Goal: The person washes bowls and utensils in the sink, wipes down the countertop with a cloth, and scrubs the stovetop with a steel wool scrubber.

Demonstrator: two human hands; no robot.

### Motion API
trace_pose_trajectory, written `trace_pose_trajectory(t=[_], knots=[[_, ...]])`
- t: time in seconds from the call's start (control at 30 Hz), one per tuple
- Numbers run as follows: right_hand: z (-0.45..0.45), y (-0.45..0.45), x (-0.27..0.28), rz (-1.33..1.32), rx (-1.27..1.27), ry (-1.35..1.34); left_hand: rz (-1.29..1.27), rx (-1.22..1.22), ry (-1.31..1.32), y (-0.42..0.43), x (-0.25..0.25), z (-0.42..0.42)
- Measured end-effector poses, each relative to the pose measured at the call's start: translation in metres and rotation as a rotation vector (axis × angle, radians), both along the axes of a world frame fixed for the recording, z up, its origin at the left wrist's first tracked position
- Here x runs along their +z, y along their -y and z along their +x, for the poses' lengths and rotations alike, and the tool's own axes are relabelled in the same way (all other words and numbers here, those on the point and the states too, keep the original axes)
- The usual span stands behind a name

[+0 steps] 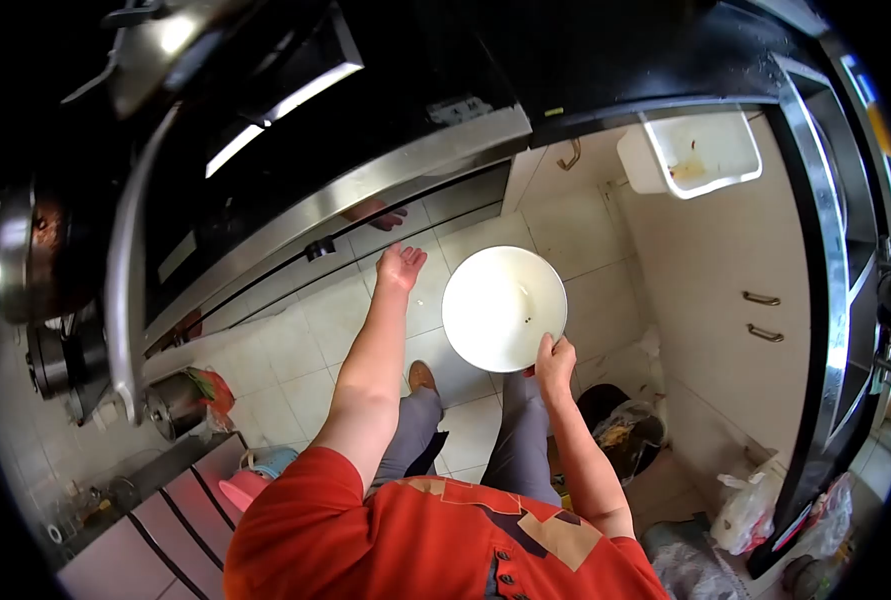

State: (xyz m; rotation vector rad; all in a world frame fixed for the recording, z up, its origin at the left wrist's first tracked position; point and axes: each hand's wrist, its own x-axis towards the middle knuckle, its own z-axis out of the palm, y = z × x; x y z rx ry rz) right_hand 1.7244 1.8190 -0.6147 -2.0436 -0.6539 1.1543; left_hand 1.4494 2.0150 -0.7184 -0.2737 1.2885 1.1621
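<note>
A round white bowl point(503, 310) is tilted so that its inside faces me, with a few small dark specks low in it. My right hand point(555, 362) grips its lower right rim, thumb on top and the fingers hidden behind. A small dark red bit shows beside that grip, too small to make out. My left hand point(402, 268) is held out to the left of the bowl, apart from it, fingers slightly curled and spread, holding nothing. It is nearest to the steel-edged stove front point(365, 190), whose glossy panel mirrors the hand.
A white bin point(717, 155) with brown stains hangs on the cabinet at the right. A dark trash bin point(620, 430) stands on the tiled floor by my right arm. Pots point(35, 250) are at the left, and plastic bags point(745, 510) lie at the lower right.
</note>
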Motion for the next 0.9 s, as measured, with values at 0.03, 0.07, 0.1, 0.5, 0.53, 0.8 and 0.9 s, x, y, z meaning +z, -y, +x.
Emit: trace_pose_trajectory(t=[0.03, 0.07, 0.1, 0.5, 0.53, 0.8, 0.9], knots=[[-0.005, 0.001, -0.003, 0.011, -0.035, -0.026, 0.014, 0.026, -0.012, -0.006, -0.012, 0.001], [-0.008, 0.004, -0.005, 0.021, -0.069, -0.05, 0.0, 0.049, 0.001, -0.013, -0.027, 0.0], [-0.009, 0.005, -0.006, 0.01, -0.082, -0.049, -0.01, 0.037, 0.002, -0.017, -0.03, 0.005], [-0.002, -0.005, -0.029, 0.245, 0.084, 0.363, 0.133, 0.185, 0.004, -0.007, -0.07, 0.006], [0.003, -0.015, -0.018, 0.169, 0.091, 0.277, 0.145, 0.195, 0.035, -0.003, -0.075, 0.004], [0.017, -0.096, 0.01, -0.121, 0.276, 0.06, 0.047, 0.079, 0.137, 0.059, -0.103, -0.001], [0.007, -0.132, 0.022, -0.205, 0.344, 0.012, 0.019, -0.072, 0.109, 0.085, -0.061, 0.016]])
